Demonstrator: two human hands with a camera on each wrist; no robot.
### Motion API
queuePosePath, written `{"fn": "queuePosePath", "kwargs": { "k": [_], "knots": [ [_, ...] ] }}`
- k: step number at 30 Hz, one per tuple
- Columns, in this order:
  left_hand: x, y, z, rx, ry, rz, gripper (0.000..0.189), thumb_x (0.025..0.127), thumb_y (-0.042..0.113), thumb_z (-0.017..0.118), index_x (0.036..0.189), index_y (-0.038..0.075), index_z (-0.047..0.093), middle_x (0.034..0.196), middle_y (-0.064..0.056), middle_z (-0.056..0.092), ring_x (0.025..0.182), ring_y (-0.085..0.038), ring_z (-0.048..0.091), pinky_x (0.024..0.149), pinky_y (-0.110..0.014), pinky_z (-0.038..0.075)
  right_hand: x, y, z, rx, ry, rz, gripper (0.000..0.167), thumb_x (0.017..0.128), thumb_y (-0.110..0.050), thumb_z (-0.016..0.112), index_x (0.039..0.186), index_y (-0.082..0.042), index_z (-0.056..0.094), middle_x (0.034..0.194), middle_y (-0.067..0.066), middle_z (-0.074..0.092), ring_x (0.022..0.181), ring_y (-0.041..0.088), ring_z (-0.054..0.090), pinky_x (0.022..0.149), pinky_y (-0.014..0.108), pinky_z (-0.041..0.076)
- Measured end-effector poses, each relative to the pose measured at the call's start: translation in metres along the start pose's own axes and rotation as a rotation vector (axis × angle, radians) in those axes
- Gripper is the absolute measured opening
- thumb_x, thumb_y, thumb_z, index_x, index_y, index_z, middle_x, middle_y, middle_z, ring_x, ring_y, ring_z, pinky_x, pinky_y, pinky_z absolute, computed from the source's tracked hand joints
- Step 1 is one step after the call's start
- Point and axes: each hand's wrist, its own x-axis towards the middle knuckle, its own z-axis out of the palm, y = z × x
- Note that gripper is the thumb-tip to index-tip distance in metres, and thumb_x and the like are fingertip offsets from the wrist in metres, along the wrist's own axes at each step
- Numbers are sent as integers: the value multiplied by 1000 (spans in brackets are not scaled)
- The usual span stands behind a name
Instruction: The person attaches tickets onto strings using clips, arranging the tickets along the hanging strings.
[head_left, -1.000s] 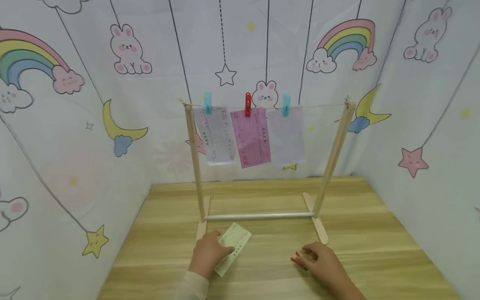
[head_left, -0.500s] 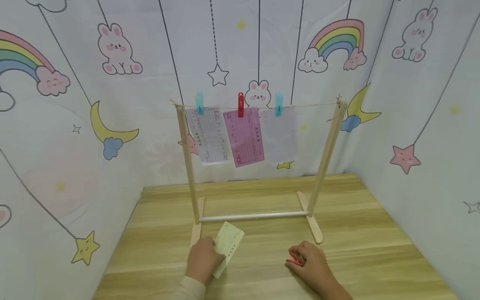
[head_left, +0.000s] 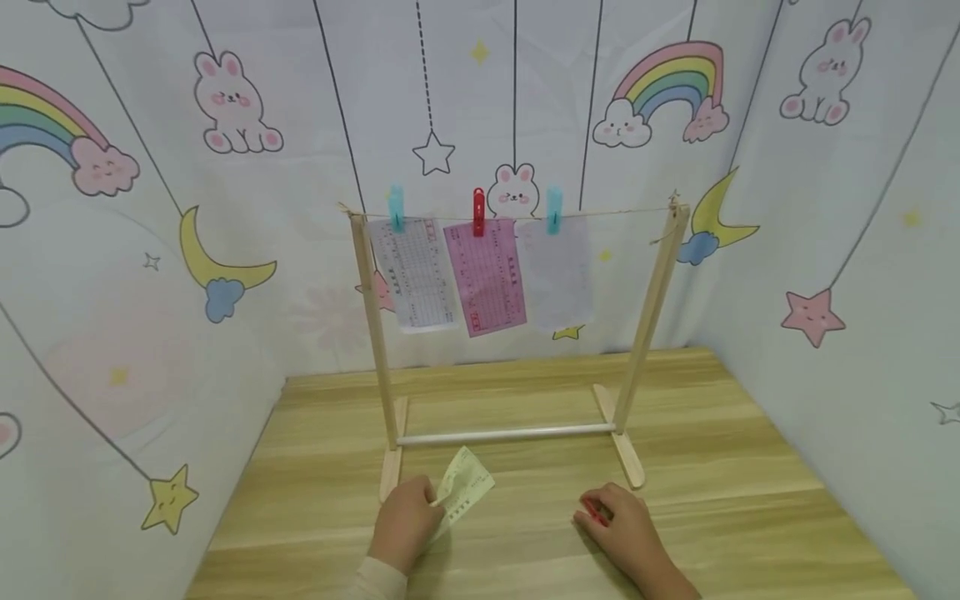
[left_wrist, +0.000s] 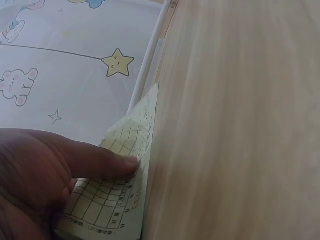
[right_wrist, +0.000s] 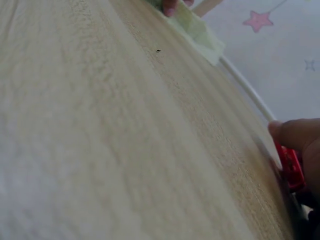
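My left hand [head_left: 407,518] pinches a pale green printed slip [head_left: 467,490] by its left side, and the paper bends up at the grip. In the left wrist view the thumb lies across the slip's printed grid [left_wrist: 116,200]. To the right, my right hand [head_left: 624,525] holds a red clothespin [head_left: 596,510] between thumb and fingers, close over the table. The right wrist view shows the clothespin [right_wrist: 290,167] partly covered by the fingers, with the green slip [right_wrist: 202,37] farther off.
A wooden rack [head_left: 651,321] with a string stands behind the hands. A white slip [head_left: 416,279], a pink slip [head_left: 487,279] and a paler sheet [head_left: 557,275] hang from it by clothespins. A white rod [head_left: 506,434] joins its feet. Patterned cloth walls surround the wooden table [head_left: 525,550].
My left hand has gone from lying over the green slip to pinching it, and the slip now bends upward. The right fingers have closed round the red clothespin. The head view has shifted slightly.
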Motion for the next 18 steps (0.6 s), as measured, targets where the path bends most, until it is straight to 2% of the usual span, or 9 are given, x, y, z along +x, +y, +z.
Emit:
{"fn": "queuePosePath", "kwargs": {
  "k": [3,6,8,11,14,16,18],
  "knots": [
    [1,0,-1,-39,-20,-15,22,76,9,78,92,8,62,80,-4,65,66,-19,54,59,-37,47,0,-1,-1,22,-4,9,25,82,-31,89,100,-18,77,84,-18,59,71,0,48,64,24,44],
    [3,-1,0,-86,-44,-41,45,78,14,84,117,4,63,100,-16,72,76,-23,62,65,-42,54,0,-2,-2,50,-17,28,25,82,-30,89,100,-18,78,85,-17,61,72,1,50,64,23,46],
    [4,-2,1,-116,-55,-53,57,80,17,86,129,4,60,113,-23,71,86,-28,67,73,-49,58,0,-2,-3,108,-34,72,24,83,-28,88,102,-17,78,86,-16,63,73,2,53,66,23,49],
    [7,-3,3,-133,-64,-47,56,84,21,85,132,5,61,124,-28,68,103,-38,69,86,-58,56,0,-2,-6,234,-50,161,24,85,-25,86,105,-15,78,88,-12,68,75,4,59,68,23,52],
    [8,-4,4,-141,-81,-56,47,88,17,80,130,6,63,126,-28,67,113,-44,65,91,-63,53,0,-1,-8,323,-46,224,26,86,-25,86,108,-13,78,89,-9,70,75,6,61,69,23,53],
    [9,-5,5,-143,-91,-63,43,89,13,78,129,5,65,125,-27,68,112,-44,66,91,-62,54,0,0,-8,336,-44,230,26,86,-25,86,108,-13,79,88,-9,70,75,6,60,69,24,52],
    [9,-5,5,-145,-90,-69,41,87,9,77,126,4,67,121,-24,70,105,-38,68,88,-58,55,1,1,-9,337,-46,226,26,86,-26,86,107,-13,79,87,-9,69,74,7,60,68,24,52]
  ]
}}
